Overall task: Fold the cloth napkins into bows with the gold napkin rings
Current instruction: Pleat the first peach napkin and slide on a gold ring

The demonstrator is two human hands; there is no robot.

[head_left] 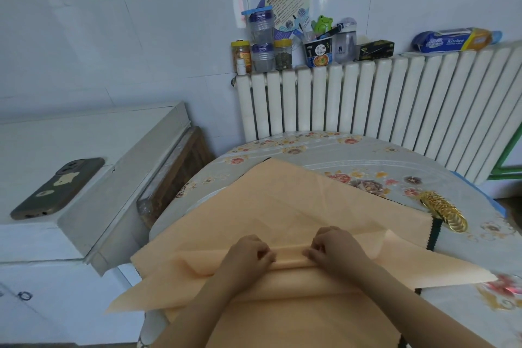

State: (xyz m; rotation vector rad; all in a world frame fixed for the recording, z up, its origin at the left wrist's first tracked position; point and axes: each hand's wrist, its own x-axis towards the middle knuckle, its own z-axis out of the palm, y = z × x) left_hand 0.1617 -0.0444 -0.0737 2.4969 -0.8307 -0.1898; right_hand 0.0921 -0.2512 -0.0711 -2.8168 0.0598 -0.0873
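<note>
Napkin: your peach cloth napkin [285,206] lies spread on the bench [367,155], its far corner pointing away from you toward the radiator [367,99] and its near part draped over the bench edge toward your body.
Fold: a narrow rolled pleat [288,256] runs left to right across the napkin, right in front of you; that is its long axis, square to your forearms.
Left hand: your left hand [248,254] has its fingers curled onto the left part of the pleat, pinching the cloth.
Right hand: your right hand [333,246] pinches the right part of the same pleat, fingers curled in; the two hands are close together with a short bare run of pleat between them.
Gold napkin rings: the stack of rings [443,212] lies on the bench to your right and farther from you, well apart from both hands, just past the napkin's right edge.
Nearer hand: your right hand is plainly the nearer to the rings, so it looks the natural one to reach for a ring while the left keeps the pleats gathered.
Stage: early, as I judge it; most of the napkin beyond the pleat is flat and unfolded.
Next move turns on: the unpleated cloth lies away from you, so further pleats would go that way, parallel to this one.
</note>
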